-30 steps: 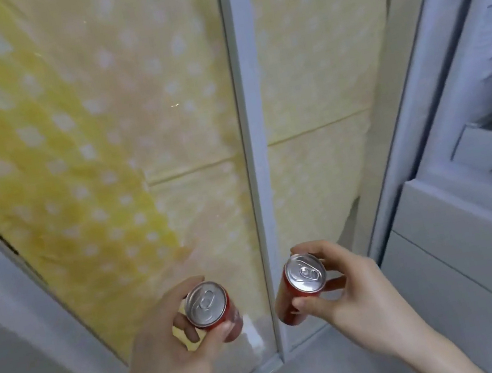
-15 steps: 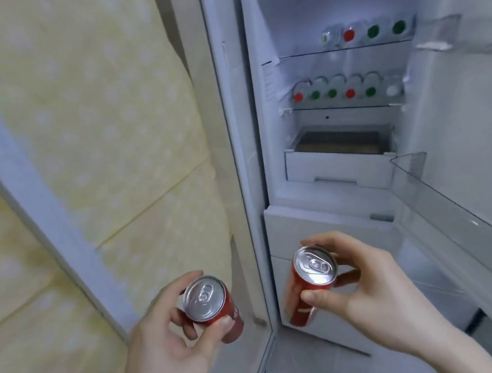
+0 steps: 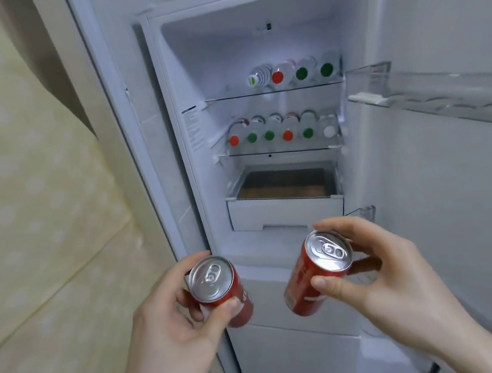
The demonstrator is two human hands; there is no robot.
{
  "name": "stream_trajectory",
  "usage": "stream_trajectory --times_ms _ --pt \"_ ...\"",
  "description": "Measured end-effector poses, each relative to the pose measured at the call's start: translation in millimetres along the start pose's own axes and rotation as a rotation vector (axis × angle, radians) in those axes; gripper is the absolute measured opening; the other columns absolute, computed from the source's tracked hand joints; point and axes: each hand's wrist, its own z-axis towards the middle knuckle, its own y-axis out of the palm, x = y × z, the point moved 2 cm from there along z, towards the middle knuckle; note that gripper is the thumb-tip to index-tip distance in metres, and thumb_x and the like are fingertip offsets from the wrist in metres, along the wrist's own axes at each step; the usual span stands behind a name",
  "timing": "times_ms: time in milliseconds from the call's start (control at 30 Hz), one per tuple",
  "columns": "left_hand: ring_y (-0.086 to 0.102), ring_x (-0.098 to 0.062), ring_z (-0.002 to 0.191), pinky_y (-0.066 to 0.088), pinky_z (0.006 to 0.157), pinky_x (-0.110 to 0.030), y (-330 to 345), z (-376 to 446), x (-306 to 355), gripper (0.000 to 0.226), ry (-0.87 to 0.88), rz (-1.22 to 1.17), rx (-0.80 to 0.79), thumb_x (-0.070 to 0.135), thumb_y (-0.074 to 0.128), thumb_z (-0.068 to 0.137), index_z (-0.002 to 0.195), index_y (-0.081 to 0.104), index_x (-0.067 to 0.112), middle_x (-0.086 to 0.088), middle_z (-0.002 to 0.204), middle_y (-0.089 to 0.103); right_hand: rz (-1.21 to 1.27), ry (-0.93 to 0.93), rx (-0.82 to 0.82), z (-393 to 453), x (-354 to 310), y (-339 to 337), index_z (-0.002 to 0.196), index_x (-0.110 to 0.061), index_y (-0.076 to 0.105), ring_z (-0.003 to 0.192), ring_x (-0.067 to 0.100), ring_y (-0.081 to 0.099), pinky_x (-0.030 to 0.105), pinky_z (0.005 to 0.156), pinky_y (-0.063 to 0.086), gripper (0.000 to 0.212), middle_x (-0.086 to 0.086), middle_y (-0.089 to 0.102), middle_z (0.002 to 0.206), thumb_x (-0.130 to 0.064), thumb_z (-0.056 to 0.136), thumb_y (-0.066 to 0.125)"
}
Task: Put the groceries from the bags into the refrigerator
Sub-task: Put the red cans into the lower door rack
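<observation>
Head view: the left hand (image 3: pixel 164 327) curls its fingers round a red can (image 3: pixel 220 291) at 7 o'clock; the right hand (image 3: pixel 384 280) grips another red can (image 3: pixel 314 272) at 5 o'clock, both before the open refrigerator (image 3: pixel 246 43).

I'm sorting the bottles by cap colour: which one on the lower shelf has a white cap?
The rightmost bottle on the lower shelf. Its cap is white; the five to its left carry red or green caps.
</observation>
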Motion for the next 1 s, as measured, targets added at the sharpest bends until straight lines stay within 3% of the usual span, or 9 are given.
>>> stream_trajectory --times_ms 267,433,533,700,800,867,1000 --pt "0.056 -0.001 0.063 0.044 0.066 -0.019 78.7 87.9 31.2 0.06 0.166 -0.088 -0.22 0.025 0.088 0.071 0.119 0.061 0.05 0.022 0.099 0.069 0.005 0.094 0.285 13.9 19.8 -54.6 0.113 -0.043 0.069 0.1 0.002 0.069 0.027 0.08 0.058 0.056 -0.025 0.072 0.111 -0.014 0.07 0.091" --pt "0.065 -0.007 0.099 0.048 0.074 -0.023 130.2 133.0 53.1 0.058 0.306 -0.164 -0.356 0.025 0.087 0.075 0.123 0.06 0.043 0.022 0.111 0.068 -0.063 0.15 0.45 14.6 29.1 -73.7 0.115 -0.043 0.068 0.098 0.004 0.072 0.024 0.081 0.059 0.058 -0.023 0.073 0.111 -0.012 0.071 0.09" --pt "0.065 -0.006 0.1 0.046 0.073 -0.018 159.4 152.9 59.9 0.057 0.367 -0.183 -0.434 0.027 0.086 0.075 0.124 0.06 0.039 0.021 0.11 0.069 -0.084 0.176 0.553 14.3 35.1 -80.9 0.112 -0.043 0.07 0.096 0.004 0.072 0.022 0.084 0.057 0.057 -0.022 0.074 0.108 -0.009 0.07 0.089" --pt "0.063 0.001 0.099 0.051 0.087 -0.022 203.0 175.8 57.8 0.054 0.431 -0.181 -0.576 0.03 0.086 0.074 0.121 0.061 0.04 0.023 0.11 0.068 -0.131 0.232 0.652 21.6 46.5 -84.1 0.111 -0.039 0.071 0.097 0.004 0.071 0.022 0.085 0.057 0.058 -0.022 0.074 0.107 -0.003 0.07 0.089" --pt "0.058 0.01 0.089 0.042 0.078 -0.004 222.3 183.6 54.3 0.051 0.459 -0.169 -0.644 0.031 0.086 0.075 0.118 0.061 0.041 0.025 0.105 0.067 -0.153 0.261 0.697 24.8 55.4 -82.2 0.111 -0.039 0.071 0.098 0.003 0.071 0.024 0.084 0.057 0.058 -0.022 0.074 0.107 -0.002 0.07 0.088" --pt "0.057 0.012 0.084 0.039 0.075 -0.001 235.6 187.1 50.9 0.053 0.476 -0.143 -0.692 0.034 0.085 0.075 0.122 0.06 0.04 0.024 0.106 0.067 -0.169 0.284 0.71 26.4 61.4 -80.7 0.111 -0.04 0.07 0.098 0.003 0.071 0.026 0.085 0.057 0.058 -0.021 0.074 0.108 -0.004 0.07 0.089" --pt "0.059 0.002 0.084 0.048 0.082 -0.019 261.3 193.7 39.4 0.055 0.497 -0.101 -0.766 0.038 0.083 0.075 0.124 0.06 0.036 0.019 0.112 0.069 -0.211 0.324 0.72 31.8 71.5 -75.2 0.111 -0.041 0.07 0.099 0.003 0.07 0.029 0.085 0.057 0.056 -0.022 0.074 0.108 -0.008 0.069 0.09"
